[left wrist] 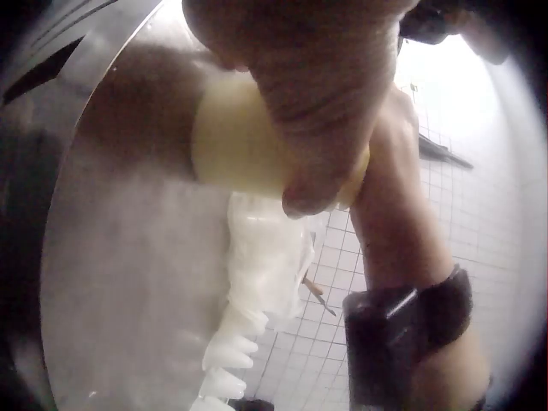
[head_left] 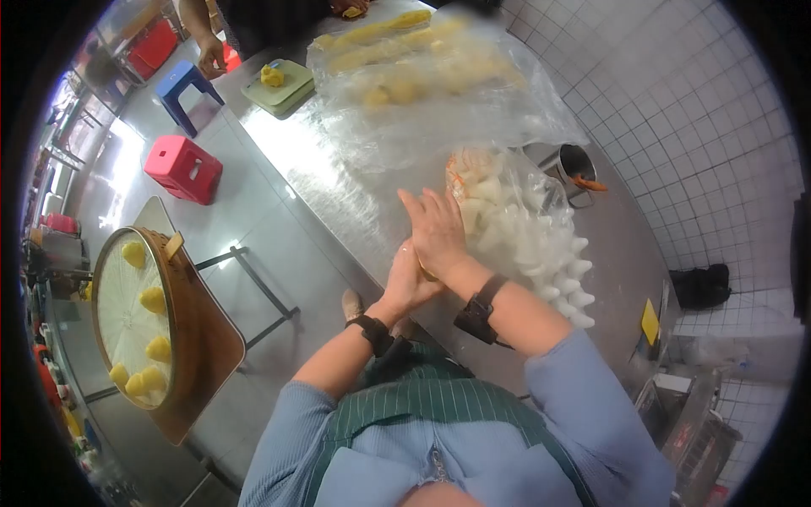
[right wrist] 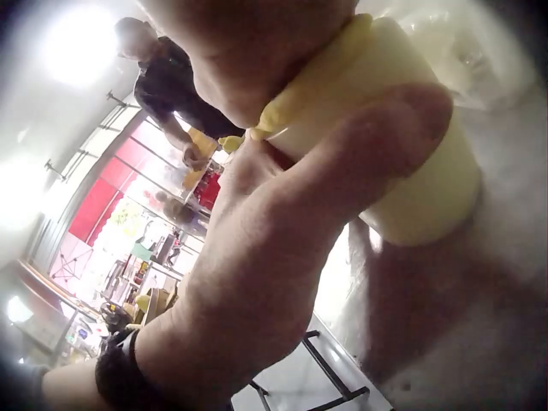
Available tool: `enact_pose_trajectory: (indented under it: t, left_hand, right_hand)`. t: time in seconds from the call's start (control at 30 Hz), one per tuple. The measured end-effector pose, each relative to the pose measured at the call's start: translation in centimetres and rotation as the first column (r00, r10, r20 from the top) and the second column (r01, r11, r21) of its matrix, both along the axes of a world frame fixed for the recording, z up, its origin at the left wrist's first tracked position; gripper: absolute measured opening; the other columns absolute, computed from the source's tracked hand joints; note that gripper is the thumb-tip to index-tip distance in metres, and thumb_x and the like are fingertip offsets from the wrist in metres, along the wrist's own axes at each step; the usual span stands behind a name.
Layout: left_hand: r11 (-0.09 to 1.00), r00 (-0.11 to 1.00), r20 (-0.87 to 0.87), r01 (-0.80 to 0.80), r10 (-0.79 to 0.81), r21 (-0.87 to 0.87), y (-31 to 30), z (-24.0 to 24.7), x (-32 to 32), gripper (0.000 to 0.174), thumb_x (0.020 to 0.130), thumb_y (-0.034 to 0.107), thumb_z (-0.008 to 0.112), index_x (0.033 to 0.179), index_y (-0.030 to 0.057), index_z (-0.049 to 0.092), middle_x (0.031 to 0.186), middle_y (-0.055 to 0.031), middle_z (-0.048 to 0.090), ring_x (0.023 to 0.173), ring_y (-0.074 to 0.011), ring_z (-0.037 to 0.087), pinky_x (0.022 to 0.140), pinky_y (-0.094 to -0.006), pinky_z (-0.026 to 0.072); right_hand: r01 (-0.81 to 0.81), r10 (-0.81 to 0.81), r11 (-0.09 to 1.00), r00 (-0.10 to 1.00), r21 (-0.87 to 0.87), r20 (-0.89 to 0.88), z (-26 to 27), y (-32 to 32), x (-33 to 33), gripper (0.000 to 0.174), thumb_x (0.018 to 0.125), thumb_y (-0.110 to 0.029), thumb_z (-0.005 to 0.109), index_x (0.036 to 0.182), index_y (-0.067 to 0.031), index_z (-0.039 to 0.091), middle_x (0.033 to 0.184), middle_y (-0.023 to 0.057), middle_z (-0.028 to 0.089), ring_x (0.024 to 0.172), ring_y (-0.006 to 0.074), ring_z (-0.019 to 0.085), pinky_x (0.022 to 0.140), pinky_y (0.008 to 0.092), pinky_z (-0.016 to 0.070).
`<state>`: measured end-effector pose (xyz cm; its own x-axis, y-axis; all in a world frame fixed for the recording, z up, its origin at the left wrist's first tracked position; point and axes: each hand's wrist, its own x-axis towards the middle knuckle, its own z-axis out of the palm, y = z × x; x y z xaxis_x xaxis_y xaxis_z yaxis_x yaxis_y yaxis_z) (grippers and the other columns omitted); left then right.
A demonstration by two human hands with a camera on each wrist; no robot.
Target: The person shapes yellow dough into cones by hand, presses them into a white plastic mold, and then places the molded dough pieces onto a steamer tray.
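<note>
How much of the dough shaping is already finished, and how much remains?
Done: several yellow pieces sit in the steamer basket. In hand: the left hand cups one dough piece, and the right hand presses it with straight fingers. Left: long dough rolls lie under plastic film.

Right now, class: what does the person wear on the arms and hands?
The left hand and right hand are bare, without gloves. Each wrist bears a black strap. Light blue sleeves cover the upper arms, leaving the forearms bare.
</note>
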<state>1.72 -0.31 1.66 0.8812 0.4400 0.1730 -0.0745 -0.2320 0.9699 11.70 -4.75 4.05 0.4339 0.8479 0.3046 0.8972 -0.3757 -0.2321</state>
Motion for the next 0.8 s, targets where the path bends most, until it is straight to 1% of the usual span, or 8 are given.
enact_pose_trajectory:
  t: [0.2, 0.27, 0.47, 0.57, 0.6, 0.63, 0.73, 0.8]
  left_hand:
    - [0.998, 0.994, 0.089, -0.060, 0.060, 0.002, -0.3, -0.7, 0.1, 0.069, 0.066, 0.025, 0.081, 0.123, 0.0008, 0.050, 0.116, -0.0203, 0.060, 0.107, -0.0377, 0.058, 0.093, -0.0426, 0.0450]
    - [0.999, 0.996, 0.070, -0.044, 0.047, -0.031, -0.1, -1.0, 0.2, 0.070, 0.066, 0.025, 0.082, 0.124, 0.0015, 0.050, 0.117, -0.0198, 0.060, 0.108, -0.0366, 0.058, 0.094, -0.0420, 0.0451]
    - [0.991, 0.994, 0.099, 0.049, -0.036, -0.126, 0.0, -1.8, 0.5, 0.058, 0.067, 0.019, 0.079, 0.118, 0.0023, 0.054, 0.107, -0.0189, 0.063, 0.101, -0.0355, 0.061, 0.089, -0.0423, 0.0483]
    - [0.986, 0.991, 0.132, 0.001, -0.023, 0.167, 0.5, -3.6, 0.7, 0.054, 0.066, 0.017, 0.076, 0.116, 0.0046, 0.057, 0.107, -0.0193, 0.064, 0.101, -0.0381, 0.060, 0.089, -0.0431, 0.0483]
    - [0.998, 0.997, 0.080, 0.004, -0.010, 0.066, 0.6, -4.4, 0.8, 0.054, 0.065, 0.018, 0.076, 0.114, 0.0040, 0.057, 0.108, -0.0193, 0.064, 0.102, -0.0404, 0.059, 0.089, -0.0437, 0.0479]
    - [0.976, 0.986, 0.168, -0.025, -0.011, 0.215, 0.8, -4.8, 0.9, 0.058, 0.065, 0.021, 0.076, 0.115, 0.0019, 0.056, 0.107, -0.0216, 0.063, 0.101, -0.0423, 0.058, 0.089, -0.0454, 0.0471]
    - [0.946, 1.000, 0.014, -0.027, 0.024, 0.323, 2.1, -2.6, 0.7, 0.066, 0.065, 0.028, 0.077, 0.119, -0.0003, 0.052, 0.107, -0.0236, 0.062, 0.100, -0.0432, 0.057, 0.087, -0.0477, 0.0464]
    - [0.932, 0.996, -0.084, 0.041, -0.012, 0.360, 2.2, -0.5, -0.6, 0.071, 0.066, 0.036, 0.075, 0.122, -0.0004, 0.050, 0.105, -0.0239, 0.062, 0.098, -0.0421, 0.058, 0.087, -0.0490, 0.0444]
  right_hand:
    - [-0.006, 0.013, 0.995, 0.998, 0.103, -0.064, 0.4, 0.1, 1.1, 0.049, 0.085, -0.013, 0.056, 0.133, -0.0099, 0.050, 0.112, 0.0129, 0.060, 0.118, 0.0323, 0.050, 0.105, 0.0503, 0.0342]
    - [0.176, 0.000, 0.917, 0.898, 0.358, -0.441, 1.4, -1.7, 1.5, 0.033, 0.089, -0.017, 0.057, 0.121, -0.0081, 0.058, 0.106, 0.0120, 0.060, 0.105, 0.0327, 0.055, 0.092, 0.0455, 0.0421]
    - [-0.096, 0.113, 0.979, 0.990, 0.182, -0.087, 4.4, -6.5, -1.7, 0.029, 0.079, -0.028, 0.072, 0.091, -0.0054, 0.060, 0.089, 0.0146, 0.059, 0.090, 0.0351, 0.055, 0.079, 0.0440, 0.0436]
    - [-0.069, 0.081, 0.991, 0.992, 0.115, -0.097, 3.7, -6.2, -2.2, 0.035, 0.075, -0.033, 0.076, 0.090, -0.0063, 0.060, 0.100, 0.0131, 0.063, 0.108, 0.0340, 0.053, 0.093, 0.0473, 0.0394]
    - [-0.085, 0.099, 0.987, 0.991, 0.137, -0.095, 4.2, -6.4, -2.4, 0.035, 0.075, -0.033, 0.076, 0.090, -0.0061, 0.061, 0.101, 0.0133, 0.063, 0.110, 0.0349, 0.053, 0.095, 0.0490, 0.0377]
    - [-0.073, 0.081, 0.994, 0.992, 0.085, -0.098, 4.6, -6.7, -2.5, 0.036, 0.076, -0.034, 0.076, 0.092, -0.0052, 0.062, 0.105, 0.0148, 0.064, 0.113, 0.0364, 0.051, 0.097, 0.0502, 0.0361]
    - [-0.160, 0.164, 0.983, 0.986, 0.091, -0.040, 3.0, -7.0, -1.3, 0.034, 0.079, -0.033, 0.073, 0.093, -0.0038, 0.063, 0.104, 0.0171, 0.064, 0.114, 0.0383, 0.050, 0.098, 0.0518, 0.0351]
    - [-0.057, 0.097, 0.993, 0.891, 0.104, -0.444, 2.9, -7.4, -1.0, 0.031, 0.084, -0.030, 0.067, 0.095, -0.0018, 0.064, 0.105, 0.0189, 0.063, 0.115, 0.0386, 0.051, 0.101, 0.0526, 0.0336]
